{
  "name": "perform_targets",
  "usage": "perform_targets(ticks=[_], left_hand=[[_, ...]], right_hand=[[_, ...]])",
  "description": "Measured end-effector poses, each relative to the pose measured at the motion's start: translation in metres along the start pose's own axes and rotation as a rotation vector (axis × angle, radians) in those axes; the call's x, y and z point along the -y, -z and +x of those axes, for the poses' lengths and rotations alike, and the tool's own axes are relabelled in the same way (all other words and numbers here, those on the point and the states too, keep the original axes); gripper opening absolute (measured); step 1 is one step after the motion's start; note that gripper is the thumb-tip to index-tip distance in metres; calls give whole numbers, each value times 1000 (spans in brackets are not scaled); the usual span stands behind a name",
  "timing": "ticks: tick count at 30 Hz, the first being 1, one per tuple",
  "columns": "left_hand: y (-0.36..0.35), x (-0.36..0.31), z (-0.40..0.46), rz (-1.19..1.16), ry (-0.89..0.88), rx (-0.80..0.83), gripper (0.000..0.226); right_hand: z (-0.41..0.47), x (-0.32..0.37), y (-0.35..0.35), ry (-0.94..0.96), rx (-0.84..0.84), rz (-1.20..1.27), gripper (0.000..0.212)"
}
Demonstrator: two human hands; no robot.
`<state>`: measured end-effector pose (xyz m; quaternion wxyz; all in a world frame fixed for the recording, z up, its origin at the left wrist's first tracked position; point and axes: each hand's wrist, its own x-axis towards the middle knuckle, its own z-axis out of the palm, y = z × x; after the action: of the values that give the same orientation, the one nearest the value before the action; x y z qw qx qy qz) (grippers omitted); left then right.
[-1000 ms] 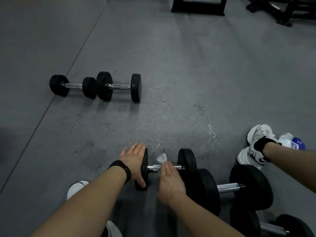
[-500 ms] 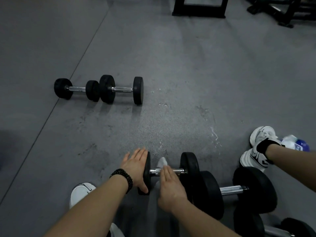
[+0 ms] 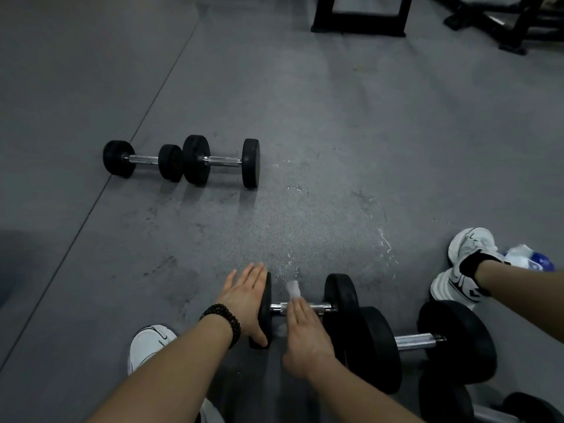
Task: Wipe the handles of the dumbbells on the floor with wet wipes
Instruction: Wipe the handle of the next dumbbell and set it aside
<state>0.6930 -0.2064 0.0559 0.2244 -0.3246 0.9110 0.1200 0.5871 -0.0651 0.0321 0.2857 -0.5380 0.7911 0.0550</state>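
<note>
Grey floor (image 3: 305, 117): rubber, w/ wet marks near centre.
Near dumbbell (image 3: 341, 296): lies on floor at bottom centre, chrome handle (image 3: 319, 307) runs left-right.
Left hand (image 3: 244, 300): fingers straight, flat against the outer face of its left plate.
Right hand (image 3: 305, 334): fingers laid over the handle, pressing white wet wipe (image 3: 293, 289) on it; wipe end sticks out on far side.
Far dumbbells (image 3: 183, 161): two, end to end, far left.
Bigger dumbbells (image 3: 427, 343): touching near one, on the right.

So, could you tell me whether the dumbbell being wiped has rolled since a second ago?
No. The small dumbbell keeps its place against the larger dumbbell beside it and the white floor scuff; the left hand braces its plate.
</note>
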Motion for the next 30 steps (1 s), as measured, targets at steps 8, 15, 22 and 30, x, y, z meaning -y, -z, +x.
perform_targets(ticks=[8, 15, 22, 30], left_hand=[[24, 3, -17, 28, 13, -26, 141], [110, 25, -54, 95, 121, -184, 110], [203, 83, -72, 219, 234, -252, 105], [219, 187, 19, 159, 364, -210, 106]], right_hand=[[5, 1, 49, 82, -37, -33, 86], [-5, 27, 141, 150, -228, -53, 92], [16, 64, 240, 250, -392, -87, 88], [155, 96, 267, 303, -366, -117, 86]])
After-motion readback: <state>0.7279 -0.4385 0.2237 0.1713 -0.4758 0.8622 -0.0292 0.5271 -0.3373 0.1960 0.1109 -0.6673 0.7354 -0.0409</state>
